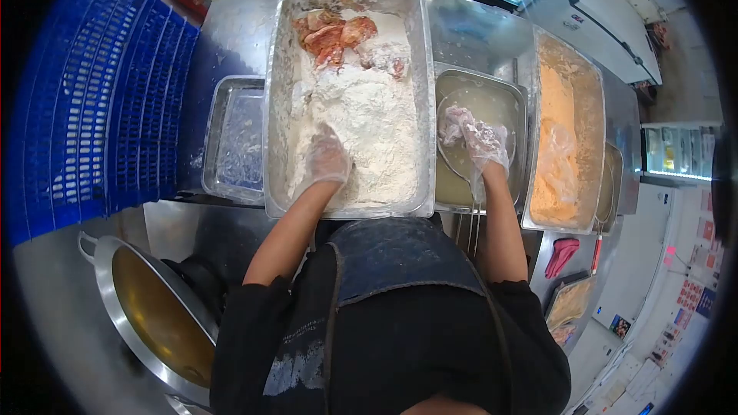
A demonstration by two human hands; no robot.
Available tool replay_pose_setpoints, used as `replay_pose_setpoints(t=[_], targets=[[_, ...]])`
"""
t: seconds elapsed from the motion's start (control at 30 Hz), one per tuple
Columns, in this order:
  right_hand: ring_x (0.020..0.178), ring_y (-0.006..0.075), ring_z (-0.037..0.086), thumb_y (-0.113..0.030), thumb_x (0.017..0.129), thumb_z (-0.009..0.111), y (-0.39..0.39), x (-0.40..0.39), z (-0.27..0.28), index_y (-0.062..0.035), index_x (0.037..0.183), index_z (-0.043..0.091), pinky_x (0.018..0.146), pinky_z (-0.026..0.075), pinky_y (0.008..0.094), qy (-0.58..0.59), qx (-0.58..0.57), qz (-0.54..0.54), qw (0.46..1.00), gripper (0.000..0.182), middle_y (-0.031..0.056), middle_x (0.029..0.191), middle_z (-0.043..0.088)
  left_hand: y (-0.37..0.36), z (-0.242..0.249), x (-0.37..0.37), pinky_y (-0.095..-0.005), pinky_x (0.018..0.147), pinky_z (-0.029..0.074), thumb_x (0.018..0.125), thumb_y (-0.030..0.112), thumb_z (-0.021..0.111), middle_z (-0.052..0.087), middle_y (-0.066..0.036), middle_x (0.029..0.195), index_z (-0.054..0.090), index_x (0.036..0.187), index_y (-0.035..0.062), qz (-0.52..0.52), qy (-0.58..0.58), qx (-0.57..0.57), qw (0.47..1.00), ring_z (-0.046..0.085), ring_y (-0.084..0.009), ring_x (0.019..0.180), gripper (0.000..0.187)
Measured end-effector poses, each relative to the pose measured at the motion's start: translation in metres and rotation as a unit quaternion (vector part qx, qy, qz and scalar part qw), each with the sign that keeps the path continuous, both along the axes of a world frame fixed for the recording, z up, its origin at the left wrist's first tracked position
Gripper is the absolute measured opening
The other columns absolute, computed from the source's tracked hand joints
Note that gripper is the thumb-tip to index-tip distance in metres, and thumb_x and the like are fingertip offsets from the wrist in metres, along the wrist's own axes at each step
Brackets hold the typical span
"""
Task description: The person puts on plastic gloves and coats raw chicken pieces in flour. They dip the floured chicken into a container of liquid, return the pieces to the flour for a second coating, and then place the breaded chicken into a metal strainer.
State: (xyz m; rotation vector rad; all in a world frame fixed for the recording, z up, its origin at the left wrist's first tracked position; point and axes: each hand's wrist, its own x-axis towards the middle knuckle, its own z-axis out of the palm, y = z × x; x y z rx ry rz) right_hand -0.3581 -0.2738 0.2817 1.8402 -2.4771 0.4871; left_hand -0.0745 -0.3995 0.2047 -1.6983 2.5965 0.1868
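My left hand (328, 160), in a clear plastic glove, is down in the white flour (361, 107) that fills a deep steel tray (273, 107). Its fingers are partly buried, so their closure does not show. Red-marinated meat pieces (330, 34), which look like chicken, lie at the tray's far end, some dusted with flour. To the right, my gloved right hand (488, 147) is closed on a pale, floured piece of raw chicken (457, 124). It is above a steel pan (523, 115) of cloudy liquid, over a wire strainer (450, 165) whose handle points toward me.
Another tray (598, 107) with orange breading and a plastic bag (560, 157) stands farther right. A shallow steel tray (238, 134) sits left of the flour. Stacked blue crates (84, 100) rise at far left, above a wide wok of oil (157, 307). A pink cloth (562, 256) lies lower right.
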Motion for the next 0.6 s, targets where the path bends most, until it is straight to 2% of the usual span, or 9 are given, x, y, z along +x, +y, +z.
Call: replay_pose_setpoints(t=[0.07,0.13,0.2,0.27,0.3,0.37,0.43,0.5,0.6], targets=[[0.095,0.0317,0.055,-0.036,0.083,0.048,-0.016,0.009,0.040,-0.0034,0.109,0.056,0.081,0.042,0.0345,-0.079,0.259,-0.175,0.947,0.043,0.0170,0.100,0.059,-0.016,-0.007,0.003,-0.0380,0.075,0.047,0.074,0.020,0.051,0.058,-0.022,0.094,0.038,0.123,-0.0038,0.004,0.012,0.040,0.999,0.059,-0.0315,0.083,0.056],[0.094,0.0317,0.055,-0.034,0.082,0.050,-0.013,0.022,0.049,-0.0030,0.110,0.055,0.083,0.042,0.0335,-0.123,0.149,-0.187,0.963,0.042,0.0165,0.100,0.059,-0.030,0.009,0.010,-0.0381,0.077,0.047,0.075,0.019,0.051,0.060,-0.018,0.096,0.052,0.108,0.0038,0.000,0.024,0.090,0.996,0.059,-0.0304,0.088,0.036],[0.093,0.0318,0.056,-0.032,0.080,0.052,-0.021,0.030,0.062,-0.0026,0.110,0.055,0.084,0.042,0.0326,-0.172,0.035,-0.204,0.963,0.042,0.0159,0.100,0.059,-0.039,0.040,0.021,-0.0382,0.079,0.047,0.076,0.022,0.052,0.059,-0.019,0.099,0.052,0.109,0.0029,0.009,0.006,0.123,0.992,0.058,-0.0308,0.092,0.038],[0.100,0.0268,0.053,-0.029,0.083,0.043,-0.029,0.047,0.076,-0.0022,0.109,0.053,0.087,0.040,0.0367,-0.080,0.047,-0.047,0.995,0.039,0.0145,0.108,0.055,-0.045,0.048,0.034,-0.0383,0.081,0.046,0.077,0.024,0.053,0.058,-0.020,0.102,0.051,0.110,0.0019,0.001,-0.014,0.160,0.987,0.057,-0.0312,0.095,0.040],[0.100,0.0268,0.053,-0.029,0.083,0.043,-0.032,0.054,0.068,-0.0022,0.109,0.053,0.087,0.040,0.0367,-0.083,0.045,-0.049,0.994,0.039,0.0145,0.108,0.055,-0.047,0.042,0.045,-0.0384,0.084,0.044,0.078,0.029,0.054,0.057,-0.020,0.105,0.051,0.112,0.0025,-0.007,0.043,0.151,0.988,0.056,-0.0322,0.097,0.043],[0.102,0.0279,0.051,-0.028,0.084,0.042,-0.043,0.072,0.047,-0.0036,0.116,0.048,0.089,0.039,0.0369,-0.212,0.043,0.057,0.975,0.040,0.0149,0.112,0.053,-0.048,0.021,0.063,-0.0385,0.088,0.042,0.078,0.033,0.054,0.056,-0.021,0.108,0.050,0.114,0.0032,-0.021,0.098,0.141,0.985,0.054,-0.0331,0.100,0.047],[0.114,0.0283,0.044,-0.036,0.080,0.053,-0.063,0.105,0.065,-0.0065,0.126,0.041,0.095,0.035,0.0373,-0.183,0.240,0.095,0.949,0.056,0.0171,0.125,0.044,-0.048,-0.012,0.077,-0.0385,0.095,0.036,0.080,0.040,0.051,0.054,-0.020,0.112,0.049,0.117,0.0059,0.000,0.291,0.169,0.942,0.051,-0.0343,0.104,0.051],[0.115,0.0316,0.042,-0.040,0.078,0.053,-0.070,0.124,0.015,-0.0046,0.132,0.030,0.098,0.032,0.0363,-0.242,0.118,0.144,0.952,0.068,0.0188,0.126,0.042,-0.058,-0.020,0.084,-0.0383,0.096,0.035,0.080,0.041,0.050,0.052,-0.020,0.114,0.049,0.118,0.0070,-0.047,0.293,0.198,0.934,0.050,-0.0341,0.106,0.050],[0.118,0.0330,0.038,-0.041,0.076,0.055,-0.095,0.136,-0.009,-0.0024,0.134,0.023,0.100,0.029,0.0349,-0.317,0.223,0.190,0.902,0.077,0.0196,0.130,0.038,-0.056,-0.002,0.083,-0.0381,0.098,0.032,0.081,0.042,0.048,0.050,-0.020,0.118,0.049,0.119,0.0089,-0.063,0.307,0.250,0.916,0.048,-0.0339,0.110,0.051]])
